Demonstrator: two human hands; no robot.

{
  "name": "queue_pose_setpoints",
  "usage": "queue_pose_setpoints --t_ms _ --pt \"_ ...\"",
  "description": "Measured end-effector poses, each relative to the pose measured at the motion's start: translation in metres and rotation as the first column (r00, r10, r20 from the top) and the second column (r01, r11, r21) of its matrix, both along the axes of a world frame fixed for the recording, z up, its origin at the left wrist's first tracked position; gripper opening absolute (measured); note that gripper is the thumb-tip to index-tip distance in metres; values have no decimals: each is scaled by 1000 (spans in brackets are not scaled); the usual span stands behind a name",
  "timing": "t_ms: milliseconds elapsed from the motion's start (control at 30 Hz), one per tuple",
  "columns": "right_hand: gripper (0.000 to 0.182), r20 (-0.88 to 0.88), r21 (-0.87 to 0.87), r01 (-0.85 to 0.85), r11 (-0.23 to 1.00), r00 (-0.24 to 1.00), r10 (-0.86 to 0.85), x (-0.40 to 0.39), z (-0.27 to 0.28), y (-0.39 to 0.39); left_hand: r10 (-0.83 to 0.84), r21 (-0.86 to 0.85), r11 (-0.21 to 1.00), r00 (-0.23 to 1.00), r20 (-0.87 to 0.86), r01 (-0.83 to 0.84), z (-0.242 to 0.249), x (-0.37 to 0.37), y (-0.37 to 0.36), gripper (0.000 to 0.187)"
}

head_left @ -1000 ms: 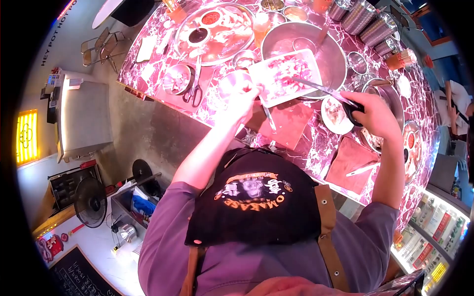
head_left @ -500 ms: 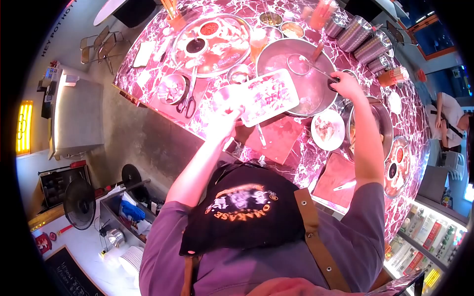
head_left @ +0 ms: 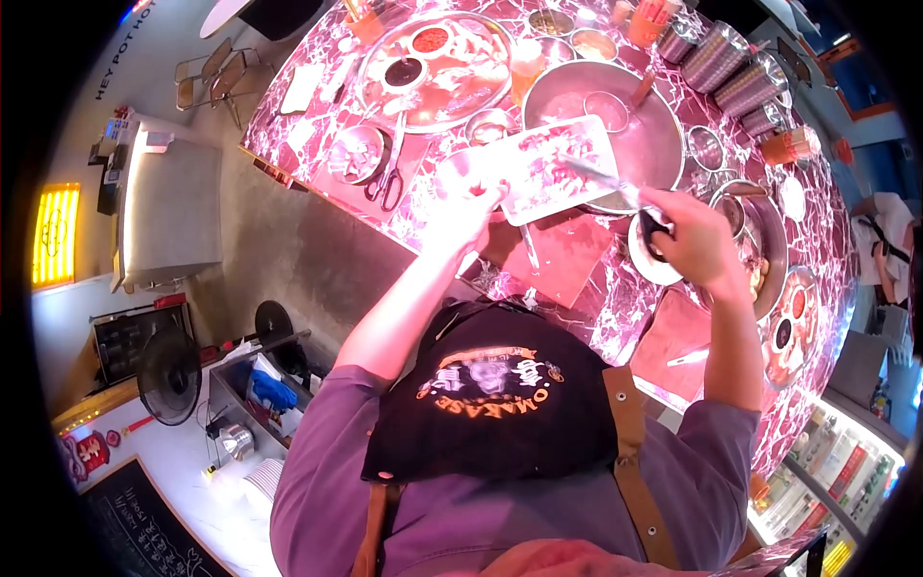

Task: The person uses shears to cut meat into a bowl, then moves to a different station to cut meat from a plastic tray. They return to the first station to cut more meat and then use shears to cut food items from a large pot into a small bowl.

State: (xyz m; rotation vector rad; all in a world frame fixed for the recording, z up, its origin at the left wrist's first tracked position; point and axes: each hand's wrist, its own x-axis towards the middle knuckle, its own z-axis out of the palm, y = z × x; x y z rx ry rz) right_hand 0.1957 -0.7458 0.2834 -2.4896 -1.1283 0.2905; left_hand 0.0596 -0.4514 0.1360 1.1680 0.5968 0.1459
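Observation:
My left hand [head_left: 476, 216] grips the near-left edge of a white tray [head_left: 565, 206] that carries pale and pinkish food pieces [head_left: 546, 165]. The tray is held up beside a wide metal pot [head_left: 670, 130] of liquid and overlaps its near-left rim. A round wire-like ring [head_left: 606, 93] shows inside the pot. Closed around a black handle, my right hand [head_left: 700, 240] holds what look like scissors [head_left: 620, 188], their metal blades reaching over the right side of the tray. A white plate [head_left: 646, 258] lies partly hidden behind that hand.
A second pot [head_left: 777, 279] stands at the right. Black-handled scissors [head_left: 391, 185] lie beside a bowl [head_left: 354, 154] at the left, near a large platter [head_left: 490, 117]. Metal canisters [head_left: 716, 56] stand at the back. A knife [head_left: 531, 248] rests on a red mat [head_left: 572, 274]. Another person [head_left: 885, 245] is far right.
My right hand has come back from over the pot toward me, and the blades now point across the tray. The tray stays in my left hand. The whole view has shifted slightly.

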Motion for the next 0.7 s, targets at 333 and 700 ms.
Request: queue_pose_setpoints --t_ms 333,700 --pt "47 171 -409 -6 912 982 83 -3 39 -24 -16 52 999 999 37 14 -10 1 -3 12" --pt "44 60 -407 -57 911 994 89 -1 37 -27 -108 228 968 994 18 101 -19 2 -7 19"
